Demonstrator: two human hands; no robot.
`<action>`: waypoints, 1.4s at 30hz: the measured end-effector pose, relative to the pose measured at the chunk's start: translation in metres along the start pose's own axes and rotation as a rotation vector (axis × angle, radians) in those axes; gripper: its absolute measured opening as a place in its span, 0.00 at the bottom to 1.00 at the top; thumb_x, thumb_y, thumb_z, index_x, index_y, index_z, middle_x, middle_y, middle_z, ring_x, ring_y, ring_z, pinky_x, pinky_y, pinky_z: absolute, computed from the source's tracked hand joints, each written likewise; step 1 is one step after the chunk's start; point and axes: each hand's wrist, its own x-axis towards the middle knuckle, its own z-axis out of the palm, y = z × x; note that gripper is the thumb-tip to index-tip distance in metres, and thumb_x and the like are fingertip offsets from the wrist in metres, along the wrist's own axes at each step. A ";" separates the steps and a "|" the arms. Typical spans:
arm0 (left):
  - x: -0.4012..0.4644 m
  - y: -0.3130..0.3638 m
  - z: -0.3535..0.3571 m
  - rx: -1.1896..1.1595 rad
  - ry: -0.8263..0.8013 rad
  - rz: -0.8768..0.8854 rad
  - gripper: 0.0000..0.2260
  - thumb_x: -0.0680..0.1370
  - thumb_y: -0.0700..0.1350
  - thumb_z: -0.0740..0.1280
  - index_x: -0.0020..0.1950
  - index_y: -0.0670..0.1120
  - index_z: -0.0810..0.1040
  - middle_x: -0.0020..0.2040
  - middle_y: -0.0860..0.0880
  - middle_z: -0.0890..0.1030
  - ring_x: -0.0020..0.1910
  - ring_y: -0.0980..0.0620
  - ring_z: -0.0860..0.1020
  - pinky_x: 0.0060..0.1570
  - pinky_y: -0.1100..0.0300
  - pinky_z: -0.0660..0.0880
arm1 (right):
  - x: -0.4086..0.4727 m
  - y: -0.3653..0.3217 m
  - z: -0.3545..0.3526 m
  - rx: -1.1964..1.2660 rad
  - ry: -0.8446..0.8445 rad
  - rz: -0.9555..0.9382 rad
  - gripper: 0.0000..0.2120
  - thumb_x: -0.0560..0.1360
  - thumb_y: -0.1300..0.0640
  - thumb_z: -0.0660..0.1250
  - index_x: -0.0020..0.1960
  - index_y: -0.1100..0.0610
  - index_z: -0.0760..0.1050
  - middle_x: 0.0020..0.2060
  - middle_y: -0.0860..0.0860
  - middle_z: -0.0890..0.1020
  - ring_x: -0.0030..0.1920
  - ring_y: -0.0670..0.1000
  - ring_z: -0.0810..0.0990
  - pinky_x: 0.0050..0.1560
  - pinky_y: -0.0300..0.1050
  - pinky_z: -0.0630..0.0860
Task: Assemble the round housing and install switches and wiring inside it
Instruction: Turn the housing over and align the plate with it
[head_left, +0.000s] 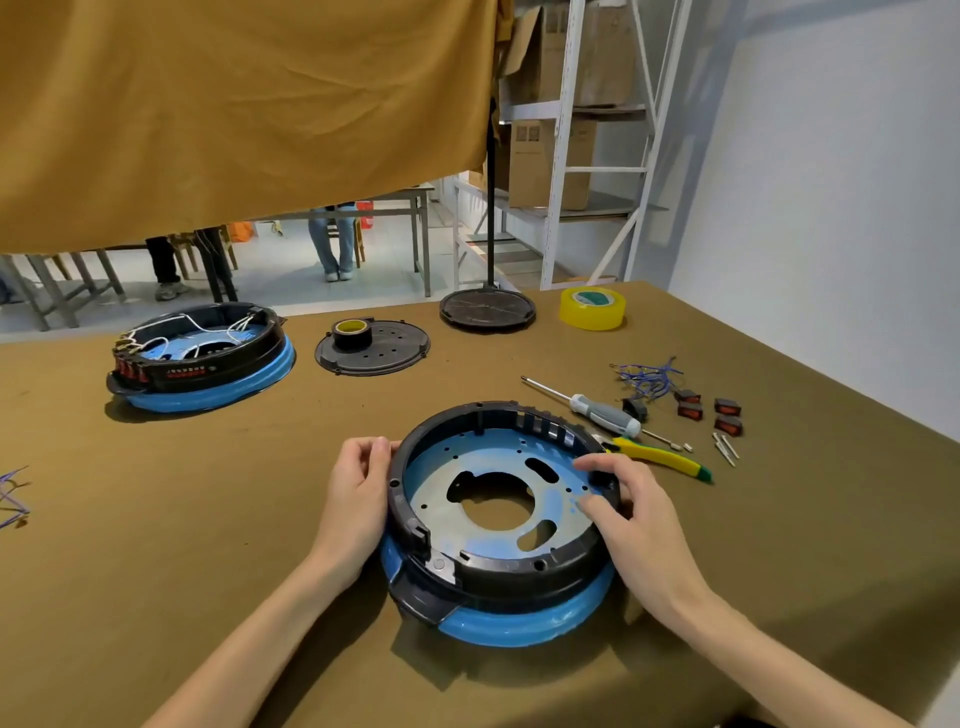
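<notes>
A round housing (498, 571), a black ring over a blue rim with a blue metal plate inside, lies on the table in front of me. My left hand (358, 493) grips the ring's left edge. My right hand (623, 499) holds the right edge, thumb and fingers curled over the wall onto the inner plate. Several black-and-red rocker switches (709, 410) and a bundle of blue wires (647, 376) lie to the right, apart from both hands.
A screwdriver (597, 410), yellow pliers (660, 457) and small pins (727, 447) lie right of the housing. A wired housing (202, 358) sits back left, a black lid with tape roll (371, 345) behind, a stand base (487, 309) and yellow tape (592, 307) farther back.
</notes>
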 end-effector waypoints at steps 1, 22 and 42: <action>0.001 -0.002 -0.001 -0.008 0.000 -0.004 0.09 0.86 0.51 0.58 0.55 0.50 0.76 0.51 0.47 0.81 0.48 0.56 0.80 0.45 0.61 0.75 | -0.001 0.003 0.002 0.017 0.001 -0.008 0.16 0.80 0.61 0.68 0.62 0.44 0.76 0.60 0.40 0.76 0.60 0.31 0.72 0.55 0.26 0.69; 0.024 0.021 -0.011 0.098 -0.019 0.328 0.09 0.87 0.49 0.54 0.57 0.51 0.73 0.55 0.54 0.81 0.57 0.59 0.80 0.56 0.58 0.78 | 0.069 0.004 0.010 0.000 -0.135 0.080 0.13 0.82 0.49 0.66 0.66 0.47 0.74 0.55 0.40 0.81 0.54 0.41 0.81 0.47 0.34 0.75; 0.106 0.060 0.074 0.594 -0.656 0.515 0.03 0.81 0.52 0.69 0.49 0.60 0.77 0.56 0.60 0.82 0.55 0.66 0.78 0.55 0.68 0.73 | 0.091 0.009 0.001 0.112 -0.254 0.112 0.14 0.79 0.59 0.68 0.56 0.40 0.82 0.51 0.44 0.86 0.55 0.48 0.84 0.57 0.47 0.79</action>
